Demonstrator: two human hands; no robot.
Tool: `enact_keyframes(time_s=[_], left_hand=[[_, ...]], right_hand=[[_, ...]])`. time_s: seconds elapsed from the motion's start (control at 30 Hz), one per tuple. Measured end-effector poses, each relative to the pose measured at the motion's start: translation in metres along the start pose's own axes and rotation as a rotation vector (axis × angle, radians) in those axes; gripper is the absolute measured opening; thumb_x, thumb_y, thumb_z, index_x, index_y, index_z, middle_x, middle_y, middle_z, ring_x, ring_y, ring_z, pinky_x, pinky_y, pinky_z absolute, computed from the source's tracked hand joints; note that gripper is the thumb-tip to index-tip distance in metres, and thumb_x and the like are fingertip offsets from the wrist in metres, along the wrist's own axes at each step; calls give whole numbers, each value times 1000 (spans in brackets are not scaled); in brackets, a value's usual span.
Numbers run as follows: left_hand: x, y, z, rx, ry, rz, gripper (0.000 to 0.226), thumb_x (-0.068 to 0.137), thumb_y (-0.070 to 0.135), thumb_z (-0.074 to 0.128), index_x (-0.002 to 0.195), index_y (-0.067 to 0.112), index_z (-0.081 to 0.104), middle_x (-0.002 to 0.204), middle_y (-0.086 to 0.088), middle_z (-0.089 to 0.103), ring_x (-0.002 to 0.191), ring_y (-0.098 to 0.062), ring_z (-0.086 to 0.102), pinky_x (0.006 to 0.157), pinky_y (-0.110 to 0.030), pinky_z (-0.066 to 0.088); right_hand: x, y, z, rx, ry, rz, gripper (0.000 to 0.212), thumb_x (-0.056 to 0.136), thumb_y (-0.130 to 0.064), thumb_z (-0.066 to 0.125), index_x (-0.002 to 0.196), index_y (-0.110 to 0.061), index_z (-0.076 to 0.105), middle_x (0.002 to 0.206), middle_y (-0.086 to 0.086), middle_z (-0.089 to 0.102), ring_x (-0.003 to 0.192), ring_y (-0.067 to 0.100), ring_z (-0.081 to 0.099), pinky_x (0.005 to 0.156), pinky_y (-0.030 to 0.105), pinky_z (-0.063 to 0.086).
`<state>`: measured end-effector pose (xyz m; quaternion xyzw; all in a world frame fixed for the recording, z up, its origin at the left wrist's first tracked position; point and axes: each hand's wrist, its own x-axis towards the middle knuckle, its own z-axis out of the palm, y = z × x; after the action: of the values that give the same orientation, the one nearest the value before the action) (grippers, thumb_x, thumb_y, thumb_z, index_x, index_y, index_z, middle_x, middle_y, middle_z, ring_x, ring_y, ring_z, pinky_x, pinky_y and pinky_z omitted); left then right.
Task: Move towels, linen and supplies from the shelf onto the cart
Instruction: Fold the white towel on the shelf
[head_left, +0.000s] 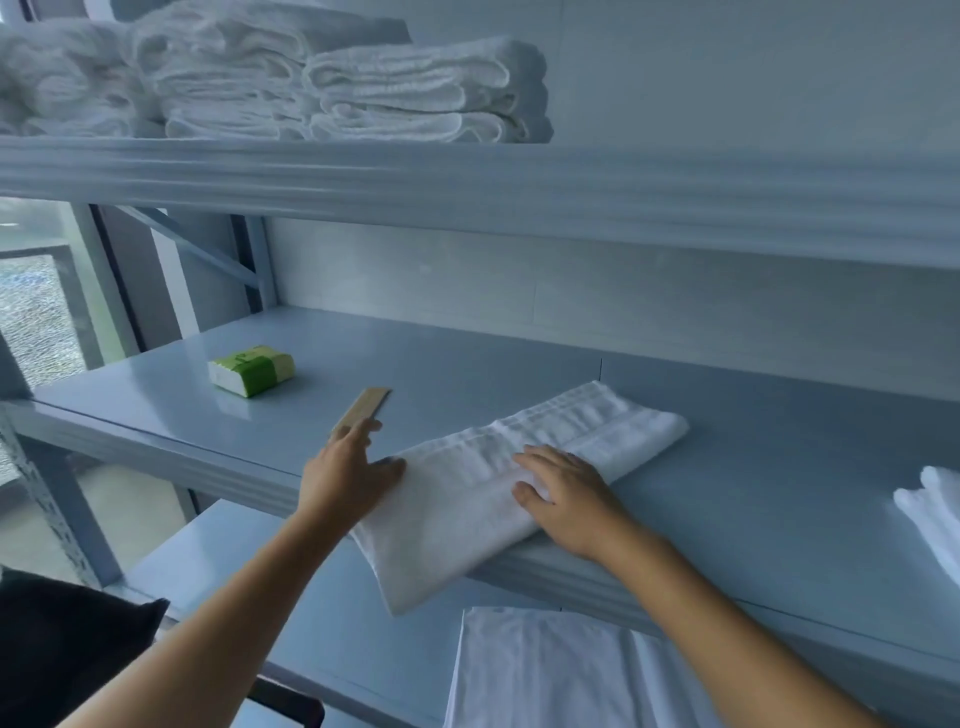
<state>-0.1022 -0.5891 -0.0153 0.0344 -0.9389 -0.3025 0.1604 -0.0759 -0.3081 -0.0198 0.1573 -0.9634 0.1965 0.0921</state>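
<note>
A folded white towel lies across the front edge of the middle shelf, its near end hanging over the edge. My right hand rests flat on top of the towel with fingers spread. My left hand sits at the towel's left end, thumb touching the towel and fingertips reaching a thin tan packet. A green and white tissue pack lies further back on the left of the shelf.
Stacks of folded white towels fill the top shelf. Another white towel shows at the right edge. Folded white linen lies on the lower shelf. A dark object is at the bottom left; a window is at the left.
</note>
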Motion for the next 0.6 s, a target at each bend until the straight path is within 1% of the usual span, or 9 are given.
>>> enact_keyframes(time_s=[0.07, 0.13, 0.23, 0.3, 0.37, 0.43, 0.5, 0.53, 0.6], left_hand=[[-13, -11, 4, -85, 56, -60, 54, 83, 52, 69, 130, 30, 54, 126, -2, 58, 109, -24, 61, 91, -39, 49], [-33, -17, 12, -154, 129, -50, 56, 84, 50, 69, 133, 28, 53, 129, -3, 56, 115, -27, 56, 95, -41, 47], [-61, -24, 19, -237, 247, -2, 58, 83, 43, 73, 135, 27, 51, 134, -1, 48, 123, -23, 45, 102, -42, 42], [-73, -27, 19, -305, 311, -31, 61, 82, 40, 76, 136, 28, 50, 139, -2, 42, 127, -22, 41, 105, -38, 38], [-81, -32, 16, -385, 325, -109, 65, 82, 40, 76, 139, 30, 47, 145, -5, 35, 131, -23, 40, 105, -37, 36], [-90, -39, 15, -475, 282, -184, 69, 82, 42, 77, 142, 35, 43, 147, -5, 33, 127, -24, 45, 103, -41, 42], [-101, -46, 14, -631, 207, -228, 70, 81, 45, 77, 140, 43, 40, 144, -3, 38, 114, -20, 57, 95, -41, 52], [-108, -48, 14, -716, 171, -240, 69, 82, 44, 77, 139, 47, 39, 141, -2, 42, 104, -15, 63, 85, -35, 57], [-119, -46, 13, -821, 99, -261, 69, 87, 37, 74, 143, 45, 35, 133, -2, 48, 92, -1, 62, 63, -16, 54]], right_hand=[[3, 3, 7, -118, -52, -3, 58, 98, -53, 33, 150, -30, 35, 160, -7, 28, 148, 13, 19, 119, 31, 11], [3, 0, 18, -169, -75, 1, 67, 92, -59, 19, 153, -33, 27, 162, -11, 20, 149, 14, 13, 119, 34, 8], [4, -14, 28, -203, -56, -16, 56, 100, -53, 27, 153, -35, 25, 162, -13, 18, 149, 15, 13, 117, 36, 11], [6, -26, 28, -208, -51, -39, 54, 100, -52, 32, 152, -36, 28, 161, -13, 22, 146, 15, 19, 114, 38, 18], [8, -36, 27, -208, -53, -62, 55, 98, -56, 36, 150, -38, 33, 158, -15, 28, 141, 15, 25, 110, 39, 24], [9, -42, 26, -225, -52, -69, 55, 96, -59, 37, 148, -40, 35, 156, -16, 31, 139, 16, 28, 108, 39, 26], [8, -45, 27, -248, -37, -57, 56, 96, -61, 35, 148, -40, 35, 155, -17, 31, 137, 16, 29, 107, 39, 27], [7, -45, 29, -255, -27, -47, 56, 96, -62, 34, 147, -41, 35, 156, -17, 31, 137, 16, 29, 107, 39, 27], [5, -47, 33, -259, -9, -28, 55, 96, -62, 32, 147, -40, 35, 156, -15, 30, 137, 17, 29, 107, 39, 27]])
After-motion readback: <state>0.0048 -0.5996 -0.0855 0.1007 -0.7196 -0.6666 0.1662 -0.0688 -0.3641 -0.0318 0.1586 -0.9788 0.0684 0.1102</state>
